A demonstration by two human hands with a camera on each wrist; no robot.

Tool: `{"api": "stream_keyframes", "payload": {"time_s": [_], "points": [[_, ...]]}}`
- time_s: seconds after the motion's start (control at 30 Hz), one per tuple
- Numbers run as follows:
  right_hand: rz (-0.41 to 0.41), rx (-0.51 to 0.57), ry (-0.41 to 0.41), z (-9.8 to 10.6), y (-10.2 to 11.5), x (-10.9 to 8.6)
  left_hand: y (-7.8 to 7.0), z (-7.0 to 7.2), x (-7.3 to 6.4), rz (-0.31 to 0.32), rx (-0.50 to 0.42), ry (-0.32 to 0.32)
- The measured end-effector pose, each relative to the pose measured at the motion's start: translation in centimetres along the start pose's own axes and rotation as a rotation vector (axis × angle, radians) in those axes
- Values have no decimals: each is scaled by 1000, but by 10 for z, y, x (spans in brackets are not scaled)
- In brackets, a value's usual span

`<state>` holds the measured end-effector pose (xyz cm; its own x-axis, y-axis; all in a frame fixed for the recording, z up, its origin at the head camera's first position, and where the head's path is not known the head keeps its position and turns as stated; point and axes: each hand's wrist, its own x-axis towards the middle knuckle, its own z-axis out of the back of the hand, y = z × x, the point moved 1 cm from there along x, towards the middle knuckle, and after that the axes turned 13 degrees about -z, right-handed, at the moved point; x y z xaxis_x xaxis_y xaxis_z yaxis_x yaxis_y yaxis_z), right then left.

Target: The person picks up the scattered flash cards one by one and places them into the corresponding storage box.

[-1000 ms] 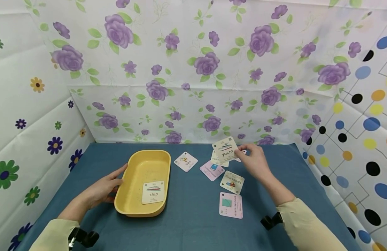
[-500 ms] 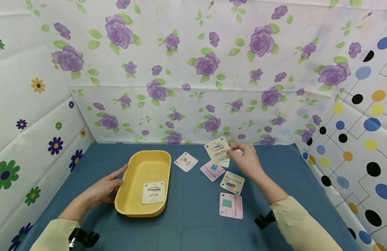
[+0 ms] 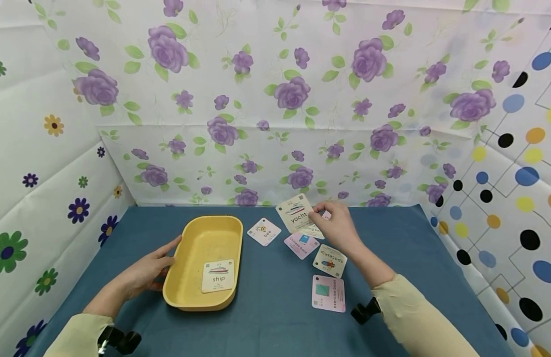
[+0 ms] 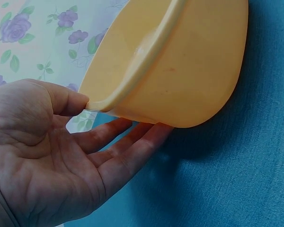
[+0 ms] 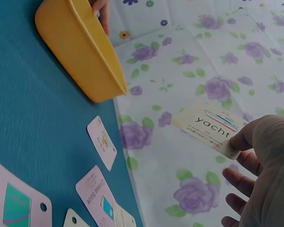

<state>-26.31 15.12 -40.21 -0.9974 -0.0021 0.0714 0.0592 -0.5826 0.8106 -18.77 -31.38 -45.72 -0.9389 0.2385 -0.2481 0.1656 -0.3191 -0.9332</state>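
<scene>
In the head view a yellow plastic tray [image 3: 171, 292] stands on the left, and a card reading "ship" [image 3: 218, 275] lies inside it. My left hand [image 3: 143, 271] holds the tray's left side; the left wrist view shows the thumb at the rim and the fingers against the lower outer wall. My right hand [image 3: 339, 227] pinches the corner of a "yacht" card [image 5: 212, 124] between thumb and fingers, up off the table. That card partly covers another card [image 3: 313, 231] in the head view. Left of it lies a "bee" card [image 3: 264, 232].
A "Chinese book" card [image 3: 301, 245], a "spaceship" card [image 3: 330, 261] and an "exercise book" card [image 3: 329, 293] lie right of centre on the blue cloth [image 3: 275, 327]. Patterned sheets [image 3: 257, 99] hang at the back and along both sides.
My right hand has carried the yacht card leftward, across the other cards toward the bee card. The left hand and the tray have stayed in place.
</scene>
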Motion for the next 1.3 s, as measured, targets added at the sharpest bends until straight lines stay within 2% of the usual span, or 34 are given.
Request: {"api": "stream_keyframes", "payload": {"time_s": [0.53,0.83,1.1,1.3], "points": [[-1,25,42,-39,11,-6,0,0,3,42,-20,-2],[-5,1,53,-57,26,-4,0,0,0,11,-1,-11],[21,9,84,-71,36,-4,0,2,3,40,-17,0],[27,-7,98,-82,44,-1,1,2,3,30,-13,3]]}}
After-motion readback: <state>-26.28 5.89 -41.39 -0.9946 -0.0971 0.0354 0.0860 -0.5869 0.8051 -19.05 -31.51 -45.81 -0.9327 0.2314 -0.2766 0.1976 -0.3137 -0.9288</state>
